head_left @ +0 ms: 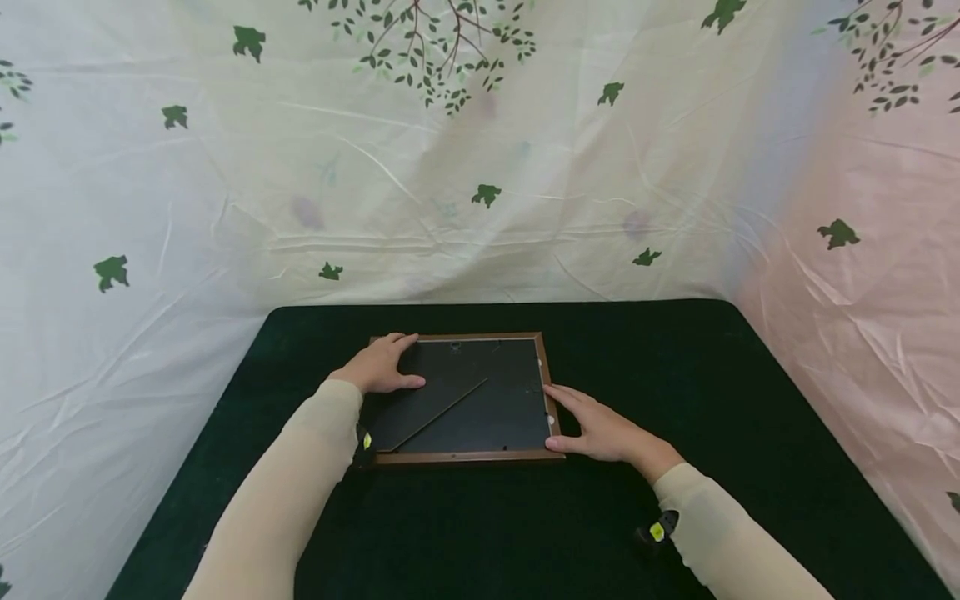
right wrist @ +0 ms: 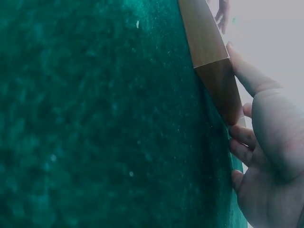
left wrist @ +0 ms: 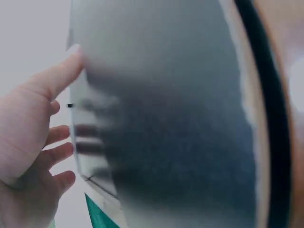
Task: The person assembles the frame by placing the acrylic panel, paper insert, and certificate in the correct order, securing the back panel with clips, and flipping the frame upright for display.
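A picture frame (head_left: 487,417) lies back side up on the dark green tabletop, its black backing showing inside a brown wooden border. Across the backing a thin brown strip (head_left: 441,413) slants up from the lower left. My left hand (head_left: 380,364) rests at the upper left corner, fingers stretched along the top border and thumb over the backing. At the right border, near the lower right corner, my right hand (head_left: 596,425) touches the frame with extended fingers and thumb. The right wrist view shows the thumb at the wooden corner (right wrist: 221,88).
The green cloth-covered table (head_left: 480,533) extends around the frame on all sides. Behind it and at both sides hangs pale fabric (head_left: 480,250) with green leaf and bird prints. Dark wrist devices (head_left: 663,527) sit at both sleeves.
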Available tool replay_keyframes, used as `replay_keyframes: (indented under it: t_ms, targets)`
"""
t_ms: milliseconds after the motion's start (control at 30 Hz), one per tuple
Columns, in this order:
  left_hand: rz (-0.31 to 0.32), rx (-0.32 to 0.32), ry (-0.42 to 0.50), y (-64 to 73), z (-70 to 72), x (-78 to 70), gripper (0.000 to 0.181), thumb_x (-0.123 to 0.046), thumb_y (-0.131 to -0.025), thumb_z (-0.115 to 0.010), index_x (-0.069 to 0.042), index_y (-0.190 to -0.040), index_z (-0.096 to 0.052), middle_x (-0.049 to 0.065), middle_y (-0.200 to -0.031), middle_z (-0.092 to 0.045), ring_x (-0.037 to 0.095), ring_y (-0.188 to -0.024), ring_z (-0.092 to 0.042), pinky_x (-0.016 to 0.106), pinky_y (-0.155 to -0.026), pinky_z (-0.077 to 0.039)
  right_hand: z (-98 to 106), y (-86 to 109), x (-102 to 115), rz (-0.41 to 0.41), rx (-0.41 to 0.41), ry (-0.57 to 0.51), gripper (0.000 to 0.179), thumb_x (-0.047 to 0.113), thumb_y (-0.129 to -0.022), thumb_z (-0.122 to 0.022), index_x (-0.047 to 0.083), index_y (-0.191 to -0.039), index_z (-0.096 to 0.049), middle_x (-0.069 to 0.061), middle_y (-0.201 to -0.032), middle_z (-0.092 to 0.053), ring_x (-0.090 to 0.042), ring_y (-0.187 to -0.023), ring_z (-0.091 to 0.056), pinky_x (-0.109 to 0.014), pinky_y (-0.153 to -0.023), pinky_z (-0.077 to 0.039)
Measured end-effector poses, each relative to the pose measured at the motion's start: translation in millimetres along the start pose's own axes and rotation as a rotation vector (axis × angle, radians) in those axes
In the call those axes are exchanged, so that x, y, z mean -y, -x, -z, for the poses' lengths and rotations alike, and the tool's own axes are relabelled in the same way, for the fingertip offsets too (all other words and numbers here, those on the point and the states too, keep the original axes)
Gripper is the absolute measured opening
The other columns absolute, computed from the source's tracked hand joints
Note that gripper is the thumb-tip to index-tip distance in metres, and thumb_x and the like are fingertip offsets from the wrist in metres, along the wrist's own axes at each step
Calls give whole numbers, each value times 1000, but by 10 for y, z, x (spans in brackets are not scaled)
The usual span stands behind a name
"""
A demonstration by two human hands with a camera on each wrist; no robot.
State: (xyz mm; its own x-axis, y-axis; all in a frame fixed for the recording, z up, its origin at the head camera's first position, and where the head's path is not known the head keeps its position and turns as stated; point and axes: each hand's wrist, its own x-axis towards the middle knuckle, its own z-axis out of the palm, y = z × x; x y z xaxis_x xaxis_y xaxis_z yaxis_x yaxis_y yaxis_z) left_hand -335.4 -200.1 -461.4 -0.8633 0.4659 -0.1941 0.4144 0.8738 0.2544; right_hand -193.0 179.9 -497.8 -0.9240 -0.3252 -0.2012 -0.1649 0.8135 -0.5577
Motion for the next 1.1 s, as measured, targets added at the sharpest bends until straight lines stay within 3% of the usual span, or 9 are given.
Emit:
replay_keyframes:
  t_ms: [133,267,400,533,867,1100]
  targets:
    - [29,-32,90,172,83,34,92,-56,-84,-67,-16,-154,-23,21,-154,-25,41,-137,-31,60,-105,-31,-12,-10,1,16,-19,-25,97,69,-78,-63,27,-154,-20,-5,-158,-21,-31,-142,-24,-58,-109,-25]
    - [58,-94,159,452,124,84,93,-55,-85,-66,-12,-154,-21,25,-153,-23,44,-136,-30,62,-104,-30,-5,6,13,25,-54,-86,95,61,-82,-64,20,-155,-18,-8,-158,-20,-32,-143,-22,-57,-110,-24]
    - [87,-140,209,718,56,143,97,-60,-84,-64,-9,-154,-20,28,-152,-24,46,-135,-30,64,-103,-30,34,17,37,22,-123,-146,91,53,-87,-64,18,-155,-16,-11,-158,-19,-36,-143,-21,-60,-109,-22]
    - [112,-150,241,891,-86,166,98,-62,-83,-63,-8,-153,-20,29,-151,-25,48,-135,-28,66,-103,-28,57,-21,71,20,-170,-189,87,49,-89,-64,20,-155,-16,-11,-158,-19,-36,-142,-21,-61,-109,-23]
    - [152,-101,266,975,-343,100,103,-71,-76,-62,-17,-154,-21,23,-152,-29,51,-140,-12,71,-102,-20,-10,-150,143,41,-162,-192,87,48,-88,-65,16,-155,-18,-10,-158,-21,-35,-143,-21,-59,-110,-23]
    - [176,-102,284,971,-430,68,104,-74,-73,-63,-20,-154,-24,26,-153,-25,53,-139,-8,74,-99,-21,-75,-145,207,-26,-120,-175,90,56,-85,-65,23,-155,-20,-16,-158,-17,-41,-144,-12,-66,-107,-19]
